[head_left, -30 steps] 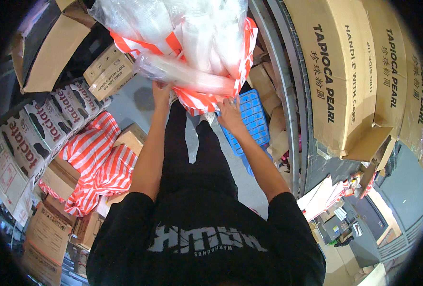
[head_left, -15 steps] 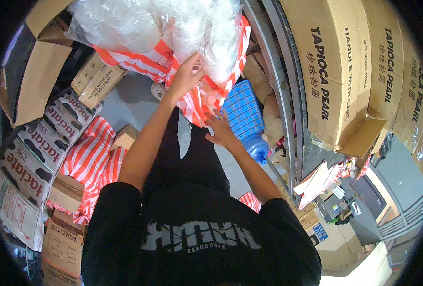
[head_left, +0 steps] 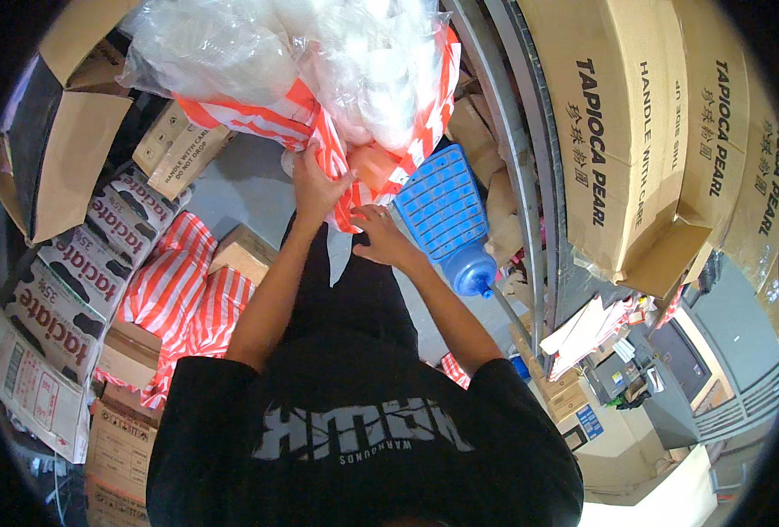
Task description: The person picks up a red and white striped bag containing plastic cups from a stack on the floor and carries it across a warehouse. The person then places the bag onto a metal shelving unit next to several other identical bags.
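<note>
A red-and-white striped plastic bag (head_left: 323, 136) lies ahead of me, its mouth spread around clear plastic sleeves (head_left: 367, 83) of what look like stacked clear cups or lids. My left hand (head_left: 317, 189) grips the bag's near left edge, fingers bent around the film. Low on the bag, my right hand (head_left: 382, 239) touches its near edge with slightly curled fingertips, the thumb standing apart. Something pale orange (head_left: 373, 162) shows in the bag between the sleeves and my hands; its kind is unclear.
A blue plastic crate (head_left: 442, 198) and a blue water bottle (head_left: 470, 270) are right of the bag. Cartons (head_left: 626, 132) fill a metal-edged shelf (head_left: 530, 176) on the right. Stacked boxes (head_left: 82, 272) and another striped bag (head_left: 178, 290) line the left.
My left hand has dropped down and left from the sleeves to the bag's edge. My right hand has shifted slightly left, its fingers less spread.
</note>
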`<control>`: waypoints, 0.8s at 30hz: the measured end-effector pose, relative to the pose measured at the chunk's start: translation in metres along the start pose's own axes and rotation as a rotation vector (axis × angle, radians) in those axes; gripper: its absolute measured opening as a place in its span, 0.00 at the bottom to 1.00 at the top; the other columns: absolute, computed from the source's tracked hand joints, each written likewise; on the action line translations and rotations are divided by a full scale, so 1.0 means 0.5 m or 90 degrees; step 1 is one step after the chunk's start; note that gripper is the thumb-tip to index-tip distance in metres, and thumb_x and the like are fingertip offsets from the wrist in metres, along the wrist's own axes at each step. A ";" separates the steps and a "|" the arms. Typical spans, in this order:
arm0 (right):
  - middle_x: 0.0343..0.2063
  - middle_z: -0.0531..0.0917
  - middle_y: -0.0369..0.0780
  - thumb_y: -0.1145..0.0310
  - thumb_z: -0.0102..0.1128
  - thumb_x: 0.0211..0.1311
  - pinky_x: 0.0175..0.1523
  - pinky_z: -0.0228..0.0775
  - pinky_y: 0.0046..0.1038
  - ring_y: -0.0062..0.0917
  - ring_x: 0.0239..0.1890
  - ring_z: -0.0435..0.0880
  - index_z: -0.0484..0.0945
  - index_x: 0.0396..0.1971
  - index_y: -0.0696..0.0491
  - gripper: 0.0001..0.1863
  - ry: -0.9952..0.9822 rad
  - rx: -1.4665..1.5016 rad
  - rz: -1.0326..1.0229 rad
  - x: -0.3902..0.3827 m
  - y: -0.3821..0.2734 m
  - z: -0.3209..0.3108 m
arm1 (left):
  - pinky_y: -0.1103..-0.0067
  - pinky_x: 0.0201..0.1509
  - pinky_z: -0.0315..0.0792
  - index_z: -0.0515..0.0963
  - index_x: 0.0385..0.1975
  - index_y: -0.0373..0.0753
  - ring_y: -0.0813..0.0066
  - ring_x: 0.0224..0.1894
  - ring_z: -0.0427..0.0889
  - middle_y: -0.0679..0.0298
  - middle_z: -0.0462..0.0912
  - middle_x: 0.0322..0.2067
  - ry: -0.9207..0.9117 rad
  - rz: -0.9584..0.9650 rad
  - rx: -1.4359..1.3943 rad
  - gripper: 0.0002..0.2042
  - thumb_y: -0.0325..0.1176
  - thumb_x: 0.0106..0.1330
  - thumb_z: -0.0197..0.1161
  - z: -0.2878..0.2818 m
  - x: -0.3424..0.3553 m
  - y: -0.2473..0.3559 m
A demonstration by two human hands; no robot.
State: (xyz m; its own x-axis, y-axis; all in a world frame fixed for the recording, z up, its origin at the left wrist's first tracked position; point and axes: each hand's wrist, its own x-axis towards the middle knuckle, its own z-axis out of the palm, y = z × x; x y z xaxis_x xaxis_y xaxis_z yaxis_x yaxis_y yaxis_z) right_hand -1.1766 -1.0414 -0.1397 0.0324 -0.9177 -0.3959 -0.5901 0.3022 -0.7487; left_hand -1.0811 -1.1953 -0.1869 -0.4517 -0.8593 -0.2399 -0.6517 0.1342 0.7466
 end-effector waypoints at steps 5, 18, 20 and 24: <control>0.43 0.76 0.47 0.63 0.59 0.48 0.53 0.63 0.31 0.34 0.45 0.74 0.73 0.43 0.58 0.22 -0.267 0.075 0.119 0.078 0.086 -0.109 | 0.72 0.43 0.71 0.57 0.51 0.33 0.61 0.39 0.76 0.48 0.71 0.42 0.035 -0.264 -0.323 0.28 0.23 0.50 0.60 0.035 -0.025 -0.030; 0.35 0.80 0.46 0.53 0.55 0.49 0.44 0.67 0.32 0.34 0.39 0.78 0.74 0.40 0.65 0.28 0.409 0.098 0.378 0.395 0.351 -0.393 | 0.87 0.16 0.53 0.70 0.28 0.38 0.87 0.12 0.57 0.76 0.59 0.12 -0.212 -0.505 -0.852 0.11 0.41 0.60 0.56 -0.081 -0.055 -0.047; 0.23 0.79 0.38 0.59 0.58 0.48 0.35 0.67 0.28 0.26 0.28 0.76 0.77 0.31 0.62 0.19 0.489 0.211 0.335 0.343 0.320 -0.383 | 0.87 0.15 0.51 0.69 0.27 0.40 0.88 0.11 0.55 0.77 0.56 0.11 -0.214 -0.499 -0.856 0.12 0.43 0.61 0.55 -0.085 -0.074 -0.028; 0.18 0.75 0.32 0.64 0.59 0.49 0.22 0.52 0.17 0.13 0.18 0.67 0.75 0.20 0.54 0.09 0.495 0.469 0.398 0.198 0.230 -0.354 | 0.87 0.13 0.49 0.67 0.26 0.41 0.89 0.10 0.54 0.77 0.56 0.10 -0.133 -0.471 -0.740 0.11 0.42 0.62 0.53 -0.109 -0.106 0.003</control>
State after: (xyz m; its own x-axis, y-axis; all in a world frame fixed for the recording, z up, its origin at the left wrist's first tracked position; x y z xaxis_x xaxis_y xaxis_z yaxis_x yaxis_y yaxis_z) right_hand -1.3840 -1.1431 -0.1708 -0.7265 -0.3978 -0.5603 0.2696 0.5850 -0.7649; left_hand -1.0249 -1.1767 -0.1391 -0.3771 -0.4471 -0.8111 0.0504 -0.8843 0.4641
